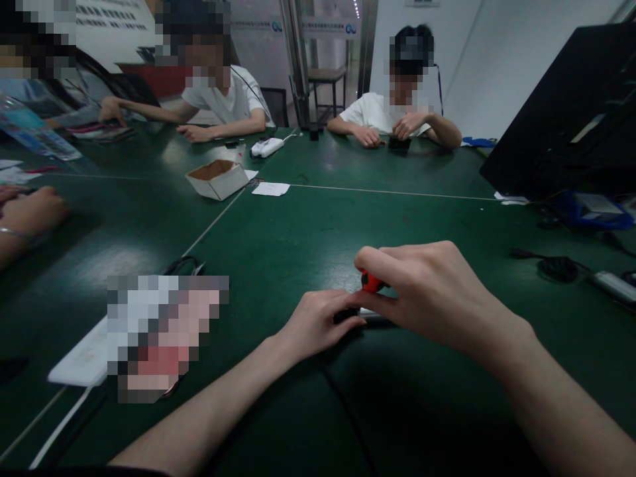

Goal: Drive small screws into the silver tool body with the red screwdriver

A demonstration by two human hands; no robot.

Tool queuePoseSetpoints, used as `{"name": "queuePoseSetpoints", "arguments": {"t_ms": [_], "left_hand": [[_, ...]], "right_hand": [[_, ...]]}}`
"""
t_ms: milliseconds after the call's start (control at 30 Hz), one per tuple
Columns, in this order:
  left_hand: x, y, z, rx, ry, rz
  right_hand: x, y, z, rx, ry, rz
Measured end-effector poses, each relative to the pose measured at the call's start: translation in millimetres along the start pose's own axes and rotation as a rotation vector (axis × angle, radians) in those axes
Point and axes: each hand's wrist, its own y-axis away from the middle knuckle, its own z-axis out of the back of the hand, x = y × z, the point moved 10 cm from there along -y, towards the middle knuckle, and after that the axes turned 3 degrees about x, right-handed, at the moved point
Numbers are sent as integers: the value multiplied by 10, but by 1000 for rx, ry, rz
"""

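Over a glossy green table (318, 228), the right hand (430, 285) tightly pinches an orange-and-black tool (370, 282), the left hand (320, 319) closes around a black-and-silver bar (372, 316); loose steadying could make it slip

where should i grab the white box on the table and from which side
Probably by opposite side walls of the white box, reaching from the near side and above: its walls stand up from the table, and its brown top faces up.

A glossy dark-green tabletop (298, 232) carries an open white cardboard box (223, 189) upper left, a coiled black cable (557, 269) right
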Motion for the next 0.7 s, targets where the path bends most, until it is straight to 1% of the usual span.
{"name": "queuePoseSetpoints", "arguments": {"t_ms": [167, 267, 400, 567, 700], "left_hand": [[29, -1, -18, 17, 19, 29], [20, -6, -16, 14, 19, 16], [2, -12, -15, 12, 22, -9], [31, -8, -40, 33, 15, 23], [37, -12, -45, 41, 37, 41]], "right_hand": [[-2, -1, 9, -8, 34, -27], [-9, -11, -5, -5, 19, -44], [5, -22, -40, 13, -24, -31], [-23, -11, -46, 41, -89, -19], [-25, 13, -52, 96, -184, 0]]}}
